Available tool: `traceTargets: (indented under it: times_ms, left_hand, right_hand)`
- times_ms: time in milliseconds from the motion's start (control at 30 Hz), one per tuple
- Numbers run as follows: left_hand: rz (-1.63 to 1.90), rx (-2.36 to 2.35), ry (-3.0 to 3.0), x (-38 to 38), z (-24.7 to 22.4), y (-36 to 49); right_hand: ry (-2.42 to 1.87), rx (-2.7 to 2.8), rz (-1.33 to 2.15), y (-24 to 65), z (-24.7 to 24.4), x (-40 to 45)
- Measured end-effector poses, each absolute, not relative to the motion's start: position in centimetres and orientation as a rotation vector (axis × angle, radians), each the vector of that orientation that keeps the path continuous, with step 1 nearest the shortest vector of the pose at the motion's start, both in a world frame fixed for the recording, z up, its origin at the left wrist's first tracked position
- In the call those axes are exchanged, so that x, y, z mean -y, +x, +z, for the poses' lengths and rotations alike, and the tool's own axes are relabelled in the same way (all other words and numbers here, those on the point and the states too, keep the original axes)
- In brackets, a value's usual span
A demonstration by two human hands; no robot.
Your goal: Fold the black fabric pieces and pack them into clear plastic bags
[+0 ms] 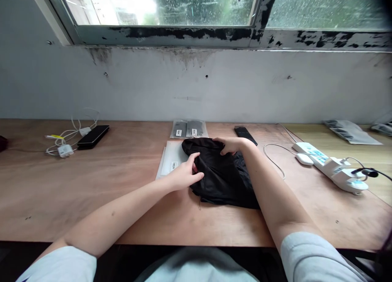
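A black cloth (220, 180), loosely folded and wrinkled, lies on the wooden table in front of me. My left hand (185, 174) is at the cloth's left edge, thumb and fingers spread apart around a bit of its side. On the cloth's upper part rests my right hand (231, 145), its fingers curved down against the fabric; whether they pinch it is hard to see. Partly under the cloth, at its left, are flat whitish plastic packets (174, 157) with a barcode label.
Two small labelled bags (189, 129) lie behind the cloth, a black phone (245, 134) to their right. A power strip (324, 161) with plugs and cables stands at the right. At the left are a black case (93, 137) and a white charger (65, 150) with cable.
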State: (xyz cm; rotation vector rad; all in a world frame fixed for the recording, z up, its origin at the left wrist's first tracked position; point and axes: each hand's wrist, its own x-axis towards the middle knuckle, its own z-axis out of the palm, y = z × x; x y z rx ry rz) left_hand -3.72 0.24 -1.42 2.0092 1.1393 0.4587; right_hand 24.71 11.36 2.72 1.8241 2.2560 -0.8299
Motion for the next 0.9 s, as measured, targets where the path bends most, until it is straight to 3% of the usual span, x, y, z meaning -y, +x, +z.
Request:
traceTargets:
  times_ms: [200,567,767,900]
  left_hand:
    - [0.438,-0.894,2.306,0.5,-1.4,-2.7]
    - [0.149,-1.248,1.940,0.5,5.4,-8.8]
    - [-0.355,-1.237,2.330,1.6,4.3,-10.9]
    - [-0.227,-1.291,2.613,2.8,4.5,-7.5]
  right_hand:
    - [1.888,-2.267,-0.956,25.3,1.3,-11.8]
    - [1.871,-2.386,-0.943,25.5,2.0,-11.5]
    - [1.856,-2.338,-1.118,24.1,4.3,-10.3]
    - [1.893,-2.501,-0.954,22.2,5.8,-9.0]
